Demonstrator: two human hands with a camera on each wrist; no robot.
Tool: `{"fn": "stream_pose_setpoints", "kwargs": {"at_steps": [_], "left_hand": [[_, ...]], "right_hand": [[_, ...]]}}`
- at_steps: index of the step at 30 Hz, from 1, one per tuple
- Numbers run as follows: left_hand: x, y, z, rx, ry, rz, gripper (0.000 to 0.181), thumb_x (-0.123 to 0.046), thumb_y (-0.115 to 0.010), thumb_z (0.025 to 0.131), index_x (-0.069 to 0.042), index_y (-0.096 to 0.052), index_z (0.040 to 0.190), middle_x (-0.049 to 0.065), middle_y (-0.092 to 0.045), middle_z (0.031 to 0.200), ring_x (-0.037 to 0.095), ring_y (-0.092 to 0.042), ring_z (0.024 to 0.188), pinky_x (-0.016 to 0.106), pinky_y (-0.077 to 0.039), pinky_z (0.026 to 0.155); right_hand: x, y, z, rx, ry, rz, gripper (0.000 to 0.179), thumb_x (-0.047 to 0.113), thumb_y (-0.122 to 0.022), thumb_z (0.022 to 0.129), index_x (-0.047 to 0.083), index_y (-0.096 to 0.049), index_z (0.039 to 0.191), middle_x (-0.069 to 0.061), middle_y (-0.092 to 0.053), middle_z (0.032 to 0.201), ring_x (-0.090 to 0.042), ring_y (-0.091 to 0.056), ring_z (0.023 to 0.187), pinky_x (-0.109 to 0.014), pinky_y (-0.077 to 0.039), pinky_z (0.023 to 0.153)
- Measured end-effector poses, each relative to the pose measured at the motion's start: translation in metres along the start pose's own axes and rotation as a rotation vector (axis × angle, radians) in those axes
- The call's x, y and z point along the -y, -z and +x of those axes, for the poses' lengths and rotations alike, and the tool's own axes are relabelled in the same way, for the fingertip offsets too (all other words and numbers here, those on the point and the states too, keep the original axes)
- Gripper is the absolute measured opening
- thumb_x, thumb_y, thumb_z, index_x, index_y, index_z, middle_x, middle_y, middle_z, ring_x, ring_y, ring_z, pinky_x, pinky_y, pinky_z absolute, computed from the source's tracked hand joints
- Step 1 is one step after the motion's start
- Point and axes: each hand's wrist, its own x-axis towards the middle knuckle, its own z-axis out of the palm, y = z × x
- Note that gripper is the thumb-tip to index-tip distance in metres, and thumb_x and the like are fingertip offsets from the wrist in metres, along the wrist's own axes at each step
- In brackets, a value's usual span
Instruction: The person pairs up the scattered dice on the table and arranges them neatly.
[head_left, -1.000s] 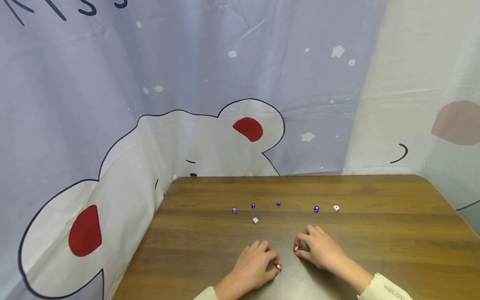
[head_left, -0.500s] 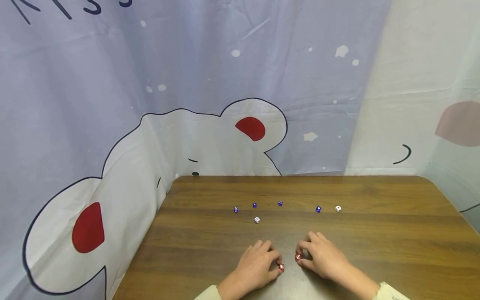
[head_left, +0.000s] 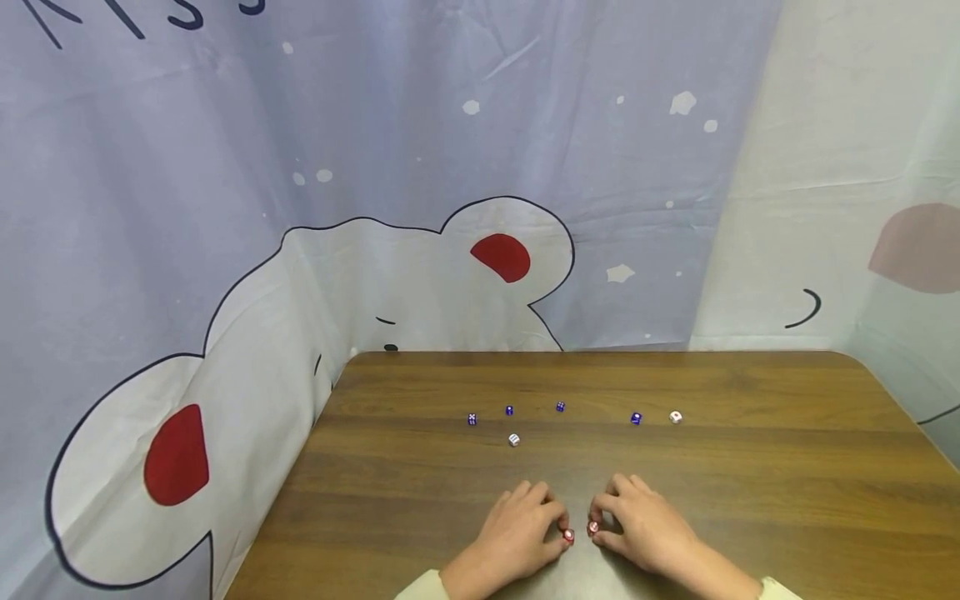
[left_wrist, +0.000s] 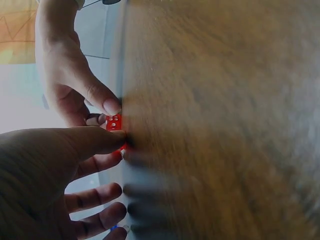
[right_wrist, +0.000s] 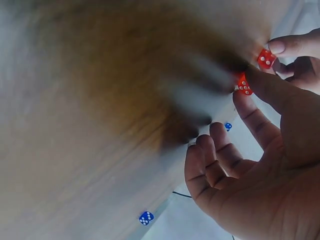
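My left hand (head_left: 517,533) pinches a red die (head_left: 569,537) between thumb and index finger at the table surface. Facing it, my right hand (head_left: 645,525) pinches another red die (head_left: 593,527) the same way, a small gap from the first. In the right wrist view both red dice show white pips: one red die (right_wrist: 244,84) sits between the near thumb and index finger, the other red die (right_wrist: 266,59) at the left hand's thumb tip. The left wrist view shows the right hand's red die (left_wrist: 114,122) just past the left thumb, which partly covers the nearer die.
Farther back on the wooden table (head_left: 405,492) lie several blue dice, among them a blue die (head_left: 472,419) at left and a blue die (head_left: 636,418) at right. A white die (head_left: 513,440) and another white die (head_left: 676,417) lie near them. A patterned curtain (head_left: 360,125) hangs behind.
My right hand has drawn its red die nearer to me and toward the left hand's die. The left hand has moved slightly right, so the gap between the red dice has narrowed.
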Motion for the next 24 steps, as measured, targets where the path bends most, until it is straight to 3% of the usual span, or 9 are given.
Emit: {"fn": "stream_pose_setpoints", "kwargs": {"at_steps": [14,24], "left_hand": [[-0.003,-0.003,-0.001,0.000,-0.003,0.006,0.018,-0.044,-0.079,0.085,-0.032,-0.065,0.087,-0.016,-0.055,0.099,0.003,-0.045,0.085,0.024,-0.040,0.071],[-0.008,-0.001,-0.003,-0.034,-0.014,0.029,0.017,-0.042,-0.080,0.083,-0.031,-0.068,0.086,-0.015,-0.057,0.100,0.003,-0.047,0.087,0.025,-0.043,0.075]], "right_hand": [[0.008,-0.003,-0.004,0.002,0.021,0.021,0.024,0.035,-0.086,0.077,0.033,-0.063,0.084,0.015,-0.046,0.091,-0.006,-0.040,0.082,-0.026,-0.037,0.064],[0.012,-0.004,-0.004,-0.020,0.040,0.028,0.024,0.035,-0.085,0.077,0.033,-0.062,0.084,0.015,-0.045,0.091,-0.006,-0.039,0.081,-0.025,-0.036,0.063]]}}
